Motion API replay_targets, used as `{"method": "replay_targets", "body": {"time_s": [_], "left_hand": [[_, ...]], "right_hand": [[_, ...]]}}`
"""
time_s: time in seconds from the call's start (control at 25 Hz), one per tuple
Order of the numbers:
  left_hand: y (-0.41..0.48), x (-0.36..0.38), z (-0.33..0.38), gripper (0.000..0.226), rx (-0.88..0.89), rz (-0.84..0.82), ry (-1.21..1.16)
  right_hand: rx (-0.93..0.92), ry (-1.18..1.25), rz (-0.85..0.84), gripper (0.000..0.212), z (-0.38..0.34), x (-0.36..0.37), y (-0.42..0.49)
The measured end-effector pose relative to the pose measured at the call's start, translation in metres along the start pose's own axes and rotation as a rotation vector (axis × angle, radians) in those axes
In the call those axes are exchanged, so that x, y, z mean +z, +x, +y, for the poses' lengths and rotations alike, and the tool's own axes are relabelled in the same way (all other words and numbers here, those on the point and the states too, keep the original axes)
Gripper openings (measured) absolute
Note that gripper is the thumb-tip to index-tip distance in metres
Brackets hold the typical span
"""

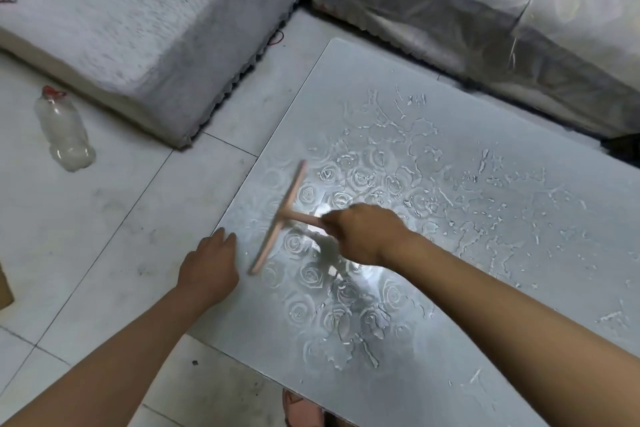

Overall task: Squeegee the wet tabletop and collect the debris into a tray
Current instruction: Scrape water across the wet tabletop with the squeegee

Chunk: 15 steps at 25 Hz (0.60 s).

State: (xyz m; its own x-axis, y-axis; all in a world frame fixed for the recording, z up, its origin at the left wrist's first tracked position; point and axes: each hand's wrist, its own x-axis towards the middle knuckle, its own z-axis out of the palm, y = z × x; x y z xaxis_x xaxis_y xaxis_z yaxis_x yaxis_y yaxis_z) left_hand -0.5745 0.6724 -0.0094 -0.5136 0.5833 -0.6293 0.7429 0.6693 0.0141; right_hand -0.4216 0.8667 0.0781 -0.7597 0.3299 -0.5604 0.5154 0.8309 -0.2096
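Two hands work at the bench's (349, 80) near-left corner: the left hand (207, 267) rests loose-fingered against the edge, and the right hand (363, 232) grips the pink squeegee (280, 218), its blade close to that edge. With no tray visible, a further push would likely spill water onto the floor (104, 218). Puddles lie farther across.

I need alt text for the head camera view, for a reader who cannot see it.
A person's right hand grips a pink squeegee on a wet, rose-patterned tabletop; the left hand rests at the table's edge. A plastic bottle is on the tiled floor.
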Motion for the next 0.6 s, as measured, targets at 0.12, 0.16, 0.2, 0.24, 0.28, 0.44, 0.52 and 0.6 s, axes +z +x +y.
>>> {"method": "replay_targets", "body": {"time_s": [0.12, 0.16, 0.2, 0.24, 0.28, 0.44, 0.52, 0.6], "left_hand": [[0.007, -0.009, 0.009, 0.057, 0.016, -0.022, 0.012], [0.009, -0.013, 0.011, 0.054, 0.016, -0.027, 0.021], [0.012, -0.018, 0.014, 0.052, 0.012, -0.028, 0.023], [0.015, -0.022, 0.016, 0.051, 0.01, -0.032, 0.02], [0.021, -0.025, 0.019, 0.051, 0.005, -0.031, 0.016], [0.045, -0.033, 0.027, 0.05, -0.01, 0.009, 0.002], [0.056, -0.037, 0.031, 0.054, -0.013, 0.022, -0.007], [0.061, -0.043, 0.036, 0.058, -0.019, 0.006, -0.026]], "right_hand": [[0.121, -0.018, -0.056, 0.026, 0.049, -0.009, -0.052], [0.142, -0.046, -0.06, 0.027, 0.056, -0.016, -0.061], [0.129, -0.078, -0.042, 0.028, 0.059, -0.025, -0.059], [0.088, -0.079, -0.002, 0.029, 0.055, -0.032, -0.049], [0.036, -0.06, 0.039, 0.032, 0.048, -0.04, -0.03], [-0.101, -0.055, 0.076, 0.033, 0.007, -0.055, 0.053], [-0.083, -0.059, 0.056, 0.031, 0.018, -0.052, 0.061], [-0.02, -0.028, 0.03, 0.029, 0.05, -0.048, 0.039]]}}
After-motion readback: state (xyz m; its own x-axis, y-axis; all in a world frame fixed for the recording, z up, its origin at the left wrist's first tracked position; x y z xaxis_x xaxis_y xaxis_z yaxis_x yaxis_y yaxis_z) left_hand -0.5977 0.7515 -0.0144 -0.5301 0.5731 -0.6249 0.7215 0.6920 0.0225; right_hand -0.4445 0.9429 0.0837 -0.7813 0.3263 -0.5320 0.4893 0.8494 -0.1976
